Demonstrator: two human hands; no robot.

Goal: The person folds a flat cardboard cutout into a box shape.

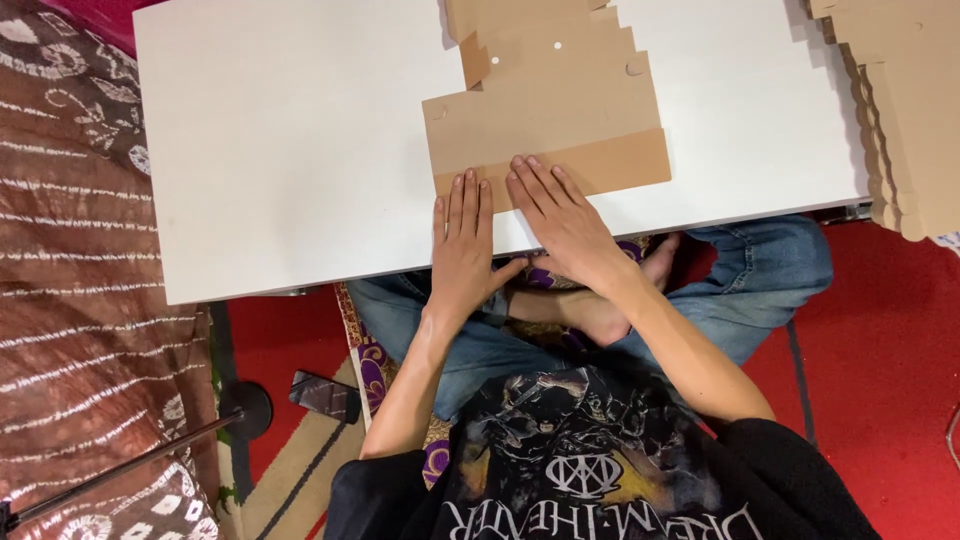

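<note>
— Hands?
— Left hand (462,240) and right hand (555,215) both flat, fingers spread open, gripping nothing, pressing down on the folded flap (600,165) of the cardboard sheet (545,110).
— And the sheet?
— Lying on the white table (290,150), near its front edge; 1 stack of cardboard blanks (905,110) at far right.
</note>
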